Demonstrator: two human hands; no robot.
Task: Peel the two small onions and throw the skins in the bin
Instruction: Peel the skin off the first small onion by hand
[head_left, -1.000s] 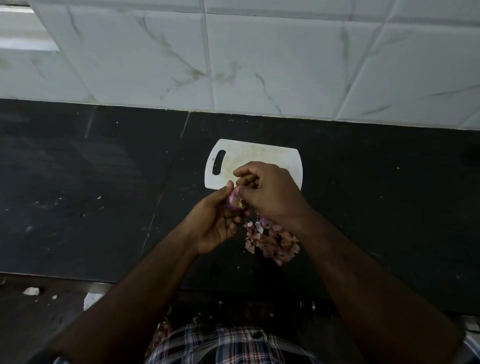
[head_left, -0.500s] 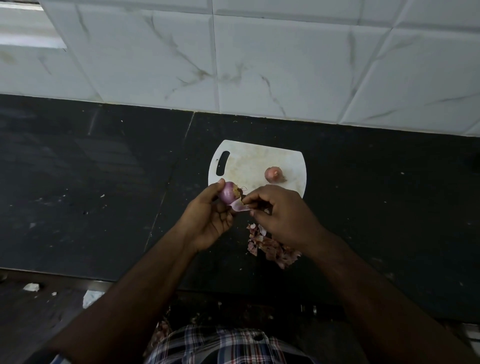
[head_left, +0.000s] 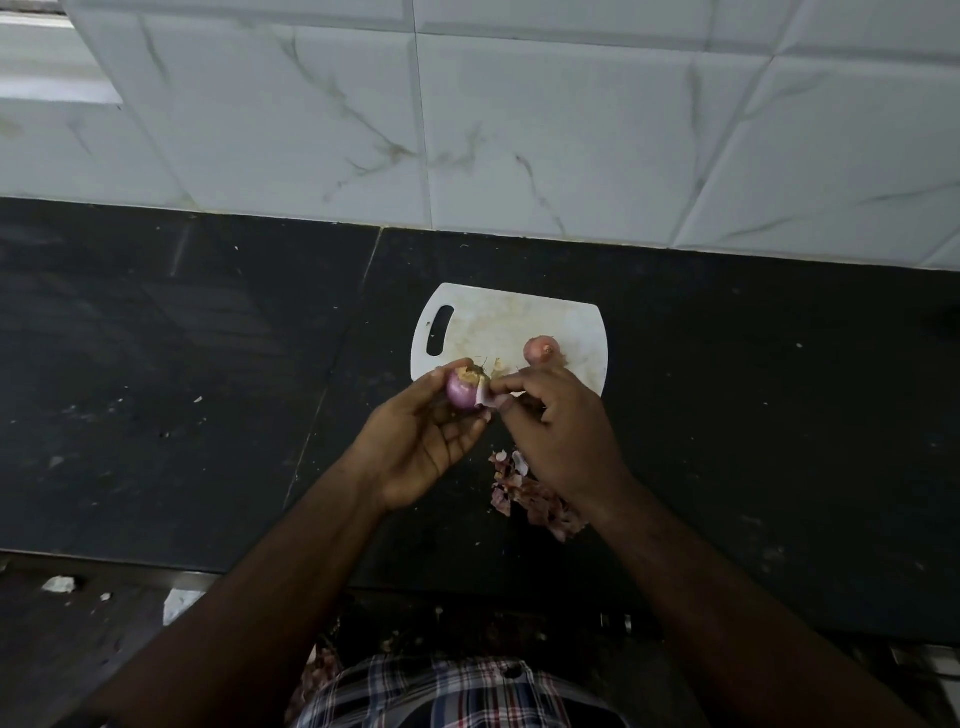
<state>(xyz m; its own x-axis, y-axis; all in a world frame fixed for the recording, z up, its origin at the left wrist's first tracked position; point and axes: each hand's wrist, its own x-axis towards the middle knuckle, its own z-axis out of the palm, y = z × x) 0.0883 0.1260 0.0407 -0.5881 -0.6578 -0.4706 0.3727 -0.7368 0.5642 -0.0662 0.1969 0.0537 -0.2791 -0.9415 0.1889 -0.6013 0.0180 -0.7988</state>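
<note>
Right hand (head_left: 558, 431) has drawn the skin strip (head_left: 485, 397) slightly farther off.
Glossy purple onion (head_left: 461, 391), root end up, gripped by left hand (head_left: 421, 447) before the cutting board (head_left: 506, 322); right hand pinches the strip.

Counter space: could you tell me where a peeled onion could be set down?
The black counter left of the cutting board is bare, as is the board's far half. It is crowded near the second onion and the skin pile.

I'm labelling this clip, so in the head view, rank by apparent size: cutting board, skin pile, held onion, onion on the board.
1. Cutting board
2. Skin pile
3. Held onion and onion on the board: they look alike, and the held one is partly covered by fingers, so no ranking.
</note>
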